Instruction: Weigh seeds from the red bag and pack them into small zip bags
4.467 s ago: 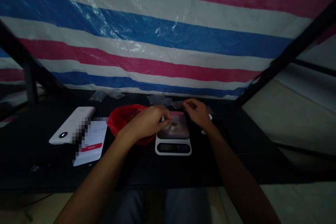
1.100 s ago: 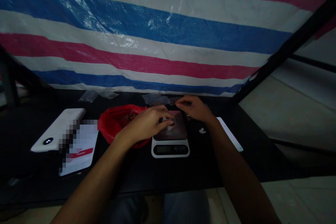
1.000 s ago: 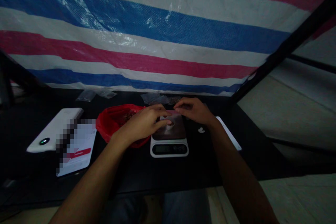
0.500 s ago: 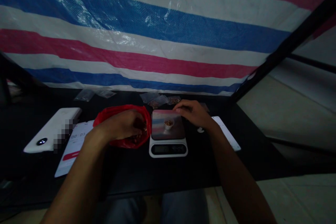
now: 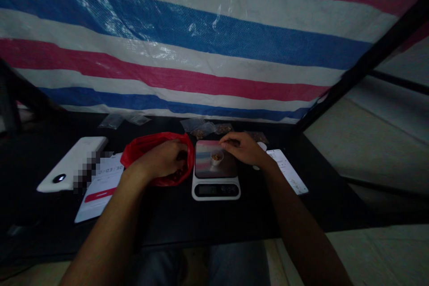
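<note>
My left hand (image 5: 166, 156) reaches into an open red plastic bag (image 5: 134, 144), its fingers curled and the tips hidden among small dark pieces. Beside the bag stands a white kitchen scale (image 5: 216, 191) with a shiny metal plate. On that plate sits a small white cup (image 5: 216, 161) holding brownish bits. My right hand (image 5: 241, 146) hovers by the plate's upper right corner, close to the cup, with thumb and fingertips drawn together. Whatever it may pinch is too small to see.
Small clear bags, several with brown pieces (image 5: 224, 129), lie along the back. To the left are a white power bank (image 5: 72, 163) and a phone with a timer (image 5: 102, 187). Another phone (image 5: 288, 172) lies under my right forearm. A striped tarp (image 5: 201, 53) hangs behind.
My right hand has shifted slightly left and down, over the plate's corner. My left hand stays in the red bag, a little further right. The view has shifted slightly.
</note>
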`<state>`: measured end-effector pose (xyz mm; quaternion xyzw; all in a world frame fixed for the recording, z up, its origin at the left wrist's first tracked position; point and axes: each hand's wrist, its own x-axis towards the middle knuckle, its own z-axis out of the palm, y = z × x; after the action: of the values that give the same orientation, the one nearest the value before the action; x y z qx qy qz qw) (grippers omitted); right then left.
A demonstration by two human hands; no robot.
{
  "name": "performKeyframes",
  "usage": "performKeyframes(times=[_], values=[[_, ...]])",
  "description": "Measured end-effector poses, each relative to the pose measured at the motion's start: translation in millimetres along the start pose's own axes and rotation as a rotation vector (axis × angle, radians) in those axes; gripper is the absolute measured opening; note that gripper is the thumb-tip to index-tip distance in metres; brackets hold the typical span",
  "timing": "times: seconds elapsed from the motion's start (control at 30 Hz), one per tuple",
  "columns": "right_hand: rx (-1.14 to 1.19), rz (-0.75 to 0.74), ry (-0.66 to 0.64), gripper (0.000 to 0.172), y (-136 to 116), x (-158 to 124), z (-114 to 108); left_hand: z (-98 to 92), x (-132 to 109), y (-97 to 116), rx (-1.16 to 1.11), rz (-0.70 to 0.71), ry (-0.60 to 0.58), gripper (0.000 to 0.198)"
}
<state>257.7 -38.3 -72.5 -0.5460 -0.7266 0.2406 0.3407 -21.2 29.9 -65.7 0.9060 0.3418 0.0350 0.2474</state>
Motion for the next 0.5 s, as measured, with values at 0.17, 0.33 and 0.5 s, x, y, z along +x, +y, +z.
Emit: performKeyframes(times=[0.17, 0.33, 0.5], values=[[-0.019, 0.004, 0.011, 0.019, 1.1, 0.2, 0.0, 2.1, 3.9, 1.8, 0.039, 0.001, 0.029, 0.018], [-0.023, 0.017, -0.004, 0.018, 1.9, 0.5, 1.2, 0.2, 5.2, 1.0, 0.061, -0.026, 0.025, 0.021], [-0.034, 0.018, -0.005, 0.019, 2.0, 0.8, 1.8, -0.8, 5.1, 3.9, 0.04, 0.015, -0.013, 0.024]])
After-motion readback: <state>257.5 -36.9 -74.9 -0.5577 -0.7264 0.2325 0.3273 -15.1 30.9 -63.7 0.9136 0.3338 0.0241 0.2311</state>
